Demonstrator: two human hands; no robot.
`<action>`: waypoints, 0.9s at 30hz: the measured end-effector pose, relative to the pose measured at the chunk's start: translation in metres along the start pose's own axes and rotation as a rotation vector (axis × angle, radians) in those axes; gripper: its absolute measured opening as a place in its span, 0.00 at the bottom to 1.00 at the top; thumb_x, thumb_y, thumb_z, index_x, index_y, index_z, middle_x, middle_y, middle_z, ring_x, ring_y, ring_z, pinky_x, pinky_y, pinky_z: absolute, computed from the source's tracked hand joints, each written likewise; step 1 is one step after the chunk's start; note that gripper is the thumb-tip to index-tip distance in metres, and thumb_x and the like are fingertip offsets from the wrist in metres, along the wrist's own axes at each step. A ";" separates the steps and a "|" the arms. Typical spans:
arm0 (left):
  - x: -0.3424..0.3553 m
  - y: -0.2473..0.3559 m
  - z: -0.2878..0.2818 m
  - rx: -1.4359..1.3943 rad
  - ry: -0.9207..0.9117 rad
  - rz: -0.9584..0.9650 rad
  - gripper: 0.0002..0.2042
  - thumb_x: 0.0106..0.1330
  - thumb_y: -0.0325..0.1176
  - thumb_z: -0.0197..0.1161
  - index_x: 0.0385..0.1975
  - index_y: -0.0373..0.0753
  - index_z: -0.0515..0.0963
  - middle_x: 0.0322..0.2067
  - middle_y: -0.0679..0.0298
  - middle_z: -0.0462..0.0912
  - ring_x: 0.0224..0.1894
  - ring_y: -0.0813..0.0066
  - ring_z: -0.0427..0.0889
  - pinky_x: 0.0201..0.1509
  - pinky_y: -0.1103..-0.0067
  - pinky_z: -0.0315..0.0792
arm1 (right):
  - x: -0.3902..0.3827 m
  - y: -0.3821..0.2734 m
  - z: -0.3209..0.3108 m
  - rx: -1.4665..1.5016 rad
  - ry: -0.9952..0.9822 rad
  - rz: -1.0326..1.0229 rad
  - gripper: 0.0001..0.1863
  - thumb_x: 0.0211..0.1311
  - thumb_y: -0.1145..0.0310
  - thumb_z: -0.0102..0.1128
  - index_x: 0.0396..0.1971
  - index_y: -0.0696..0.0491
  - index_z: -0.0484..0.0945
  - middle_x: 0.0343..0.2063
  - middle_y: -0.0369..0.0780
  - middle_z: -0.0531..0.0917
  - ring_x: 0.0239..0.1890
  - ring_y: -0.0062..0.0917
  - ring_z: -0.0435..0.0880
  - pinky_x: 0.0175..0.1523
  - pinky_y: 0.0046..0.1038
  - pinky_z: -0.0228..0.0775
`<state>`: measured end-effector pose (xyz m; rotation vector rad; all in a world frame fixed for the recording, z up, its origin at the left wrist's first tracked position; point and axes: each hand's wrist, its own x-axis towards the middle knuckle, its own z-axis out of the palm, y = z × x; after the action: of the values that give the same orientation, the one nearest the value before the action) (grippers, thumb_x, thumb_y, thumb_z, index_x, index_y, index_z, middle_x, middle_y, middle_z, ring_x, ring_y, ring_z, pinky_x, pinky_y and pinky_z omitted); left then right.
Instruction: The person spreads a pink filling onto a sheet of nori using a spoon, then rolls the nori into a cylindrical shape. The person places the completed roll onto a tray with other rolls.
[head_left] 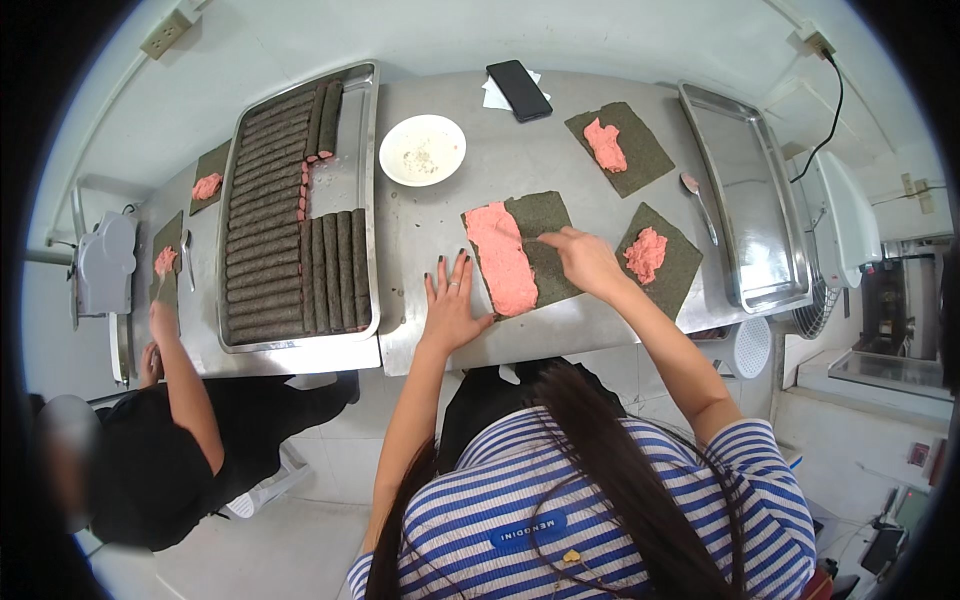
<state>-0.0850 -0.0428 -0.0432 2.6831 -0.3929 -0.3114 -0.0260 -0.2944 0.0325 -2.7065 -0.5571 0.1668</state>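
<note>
Pink paste lies in a band over the left part of a dark seaweed sheet in front of me. My right hand grips a thin metal utensil at the paste's right edge; its tip is hard to make out. My left hand rests with fingers spread at the sheet's lower left. Two more sheets on the right carry pink lumps. A metal spoon lies beside them.
A tray of seaweed rolls stands left, an empty tray right. A white bowl and a phone sit behind. A co-worker works at the far left with sheets and paste.
</note>
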 end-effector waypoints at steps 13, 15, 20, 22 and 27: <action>-0.002 0.001 0.003 -0.031 0.038 0.055 0.51 0.46 0.52 0.70 0.68 0.35 0.52 0.72 0.64 0.47 0.73 0.45 0.37 0.71 0.48 0.35 | -0.025 -0.057 0.070 -0.121 0.137 0.314 0.22 0.55 0.76 0.51 0.53 0.60 0.71 0.38 0.49 0.77 0.34 0.43 0.83 0.38 0.39 0.78; -0.002 -0.001 0.004 -0.035 0.042 0.067 0.51 0.47 0.53 0.70 0.68 0.36 0.52 0.72 0.64 0.47 0.73 0.45 0.37 0.71 0.48 0.35 | -0.023 -0.071 0.075 -0.188 0.123 0.302 0.23 0.55 0.75 0.52 0.53 0.61 0.70 0.37 0.47 0.77 0.33 0.39 0.84 0.37 0.35 0.79; 0.001 -0.005 0.007 -0.015 0.049 0.097 0.51 0.47 0.55 0.69 0.69 0.36 0.52 0.72 0.63 0.47 0.73 0.44 0.38 0.72 0.49 0.36 | -0.016 -0.081 0.076 0.022 0.113 0.270 0.22 0.53 0.78 0.50 0.51 0.58 0.74 0.36 0.50 0.78 0.34 0.46 0.82 0.38 0.41 0.76; 0.001 -0.004 0.007 -0.012 0.043 0.095 0.51 0.47 0.56 0.69 0.69 0.36 0.51 0.72 0.63 0.47 0.73 0.44 0.38 0.72 0.49 0.36 | -0.012 -0.081 0.063 0.098 0.149 0.283 0.21 0.52 0.78 0.50 0.49 0.57 0.75 0.35 0.51 0.78 0.34 0.48 0.82 0.38 0.43 0.76; 0.001 -0.007 0.012 -0.017 0.084 0.120 0.52 0.47 0.56 0.69 0.69 0.36 0.50 0.72 0.63 0.46 0.72 0.43 0.38 0.71 0.48 0.36 | 0.003 -0.066 0.058 -0.003 0.241 0.401 0.21 0.53 0.77 0.52 0.49 0.58 0.73 0.36 0.51 0.78 0.33 0.46 0.83 0.37 0.42 0.77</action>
<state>-0.0853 -0.0412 -0.0575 2.6320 -0.5212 -0.1656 -0.0578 -0.2179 0.0038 -2.7559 0.0585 -0.0573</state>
